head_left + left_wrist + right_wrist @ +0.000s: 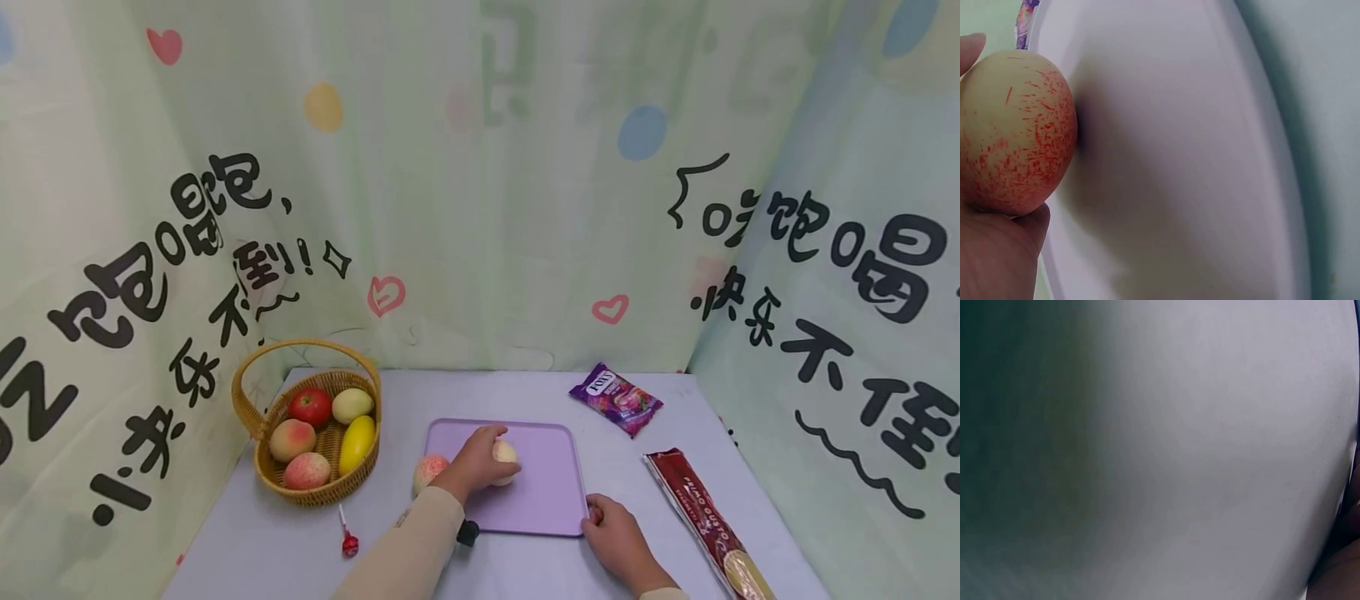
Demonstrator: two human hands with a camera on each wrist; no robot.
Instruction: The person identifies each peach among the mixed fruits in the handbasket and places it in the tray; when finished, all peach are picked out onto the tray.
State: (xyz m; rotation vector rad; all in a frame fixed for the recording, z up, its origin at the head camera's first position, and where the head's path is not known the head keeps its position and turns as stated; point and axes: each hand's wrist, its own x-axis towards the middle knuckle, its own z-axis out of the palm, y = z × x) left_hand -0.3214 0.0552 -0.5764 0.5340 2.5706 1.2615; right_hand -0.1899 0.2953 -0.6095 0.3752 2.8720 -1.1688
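Observation:
My left hand (474,463) is over the purple tray (551,492), its thumb and fingers curled round a pale peach (506,457). In the left wrist view this peach (1019,134) shows red streaks and sits just over the tray surface; whether it touches cannot be told. At the tray's near right corner my right hand (617,537) pinches the rim between thumb and fingers. A second red-speckled peach (429,472) is at the tray's left edge, partly behind my left forearm. Only a sliver of the right fingers (1341,569) shows in the right wrist view.
A wicker basket (262,429) with several fruits stands at the left, its handle raised. A red lollipop (349,543) lies in front of it. Behind the tray to the right is a purple candy bag (618,400). A long dark-red packet (705,517) lies at the right.

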